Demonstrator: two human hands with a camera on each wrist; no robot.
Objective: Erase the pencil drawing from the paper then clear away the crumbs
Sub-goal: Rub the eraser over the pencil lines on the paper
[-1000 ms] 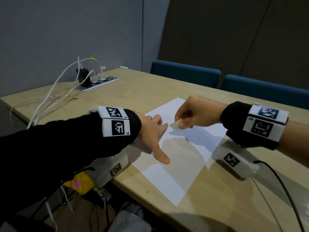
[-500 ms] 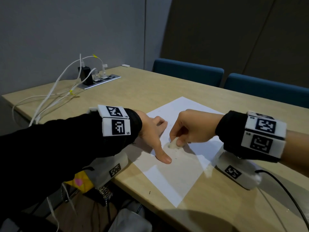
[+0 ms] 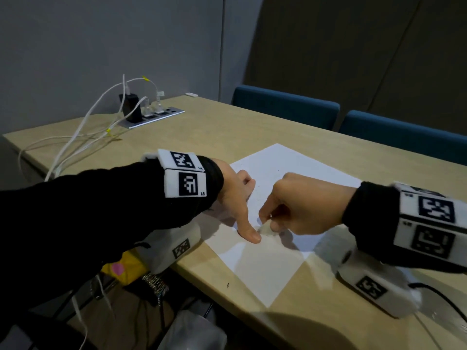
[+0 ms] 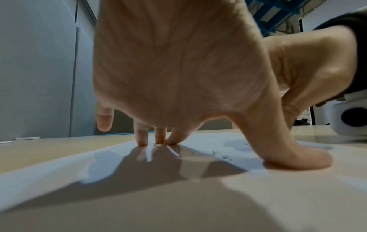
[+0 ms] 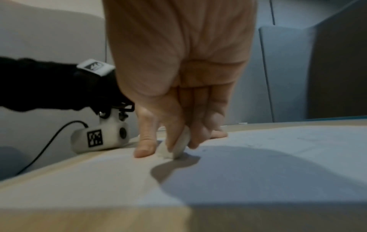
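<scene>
A white sheet of paper (image 3: 262, 269) lies on the wooden table (image 3: 316, 311), with one corner toward me. My left hand (image 3: 242, 208) holds it flat: the thumb (image 4: 298, 158) and straight fingertips (image 4: 158, 141) press down on the sheet. My right hand (image 3: 267, 222) pinches a small white eraser (image 3: 266, 228) (image 5: 178, 147) against the paper, just right of the left thumb. Small dark crumbs (image 4: 218, 153) lie on the sheet between the left thumb and fingers. Faint grey marks (image 3: 255, 195) show beyond the hands. The right hand hides whatever lies under the eraser.
A power strip with chargers and white cables (image 3: 149, 113) sits at the table's far left. Two blue chairs (image 3: 285, 104) stand behind the table. The near table edge (image 3: 214, 291) runs just below the paper's corner. A black cable (image 3: 442, 296) trails at the right.
My right hand has brought the eraser down the sheet toward me, up to the left thumb. The left hand has kept its place on the paper.
</scene>
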